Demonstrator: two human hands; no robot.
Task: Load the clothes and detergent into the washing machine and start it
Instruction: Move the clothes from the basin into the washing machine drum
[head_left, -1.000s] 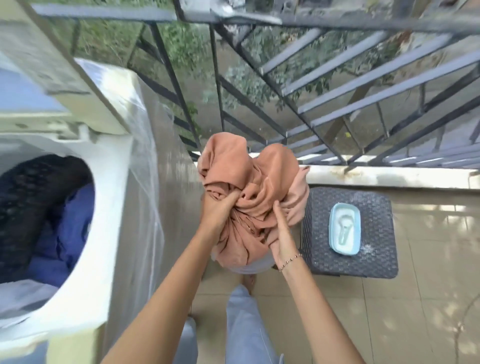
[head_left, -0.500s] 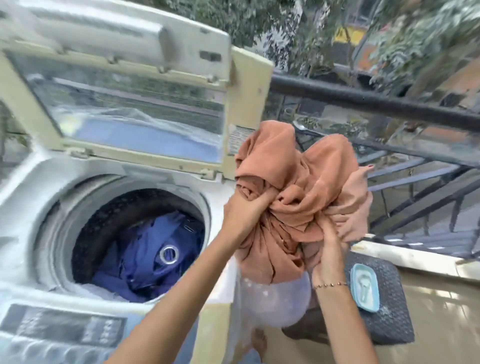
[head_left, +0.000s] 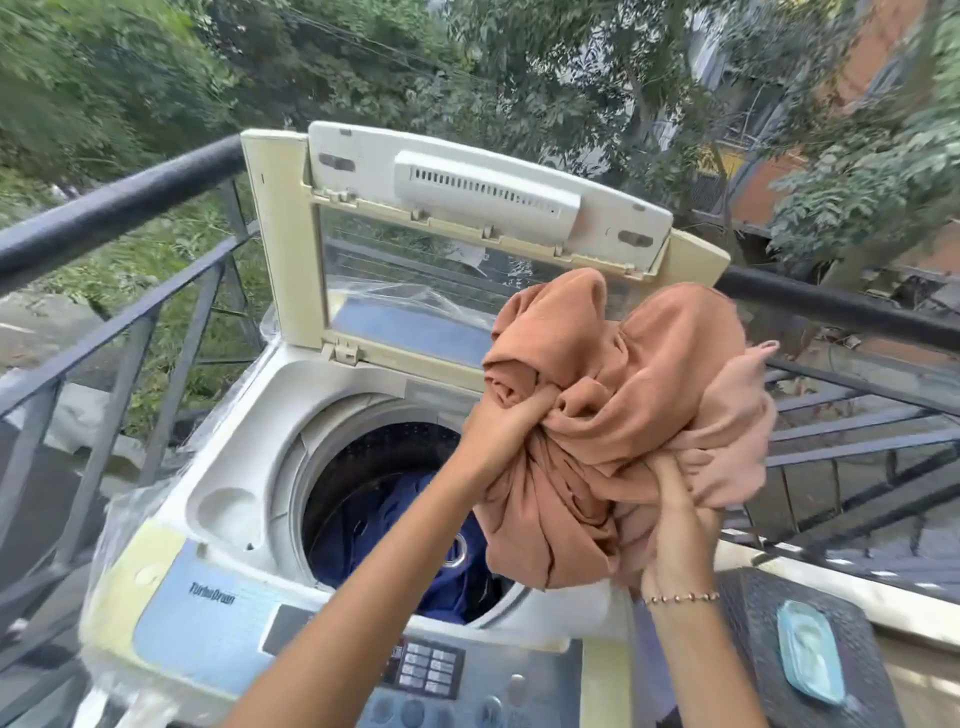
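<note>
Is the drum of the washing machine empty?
No, a blue garment already lies inside the drum, visible through the opening under the raised lid.

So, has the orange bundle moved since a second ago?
Yes: the bundle went leftward, from beside the stool to the edge of the washing machine drum.

Two hands (head_left: 500, 441) (head_left: 675, 514), one washing machine (head_left: 234, 467), one peach bundle (head_left: 623, 405), one blue garment (head_left: 374, 519), one stool (head_left: 753, 618), one tub (head_left: 810, 654).

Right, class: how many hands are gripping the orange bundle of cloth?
2. The left hand grips the orange bundle at its left side; the right hand grips it from underneath, lower right.
</note>
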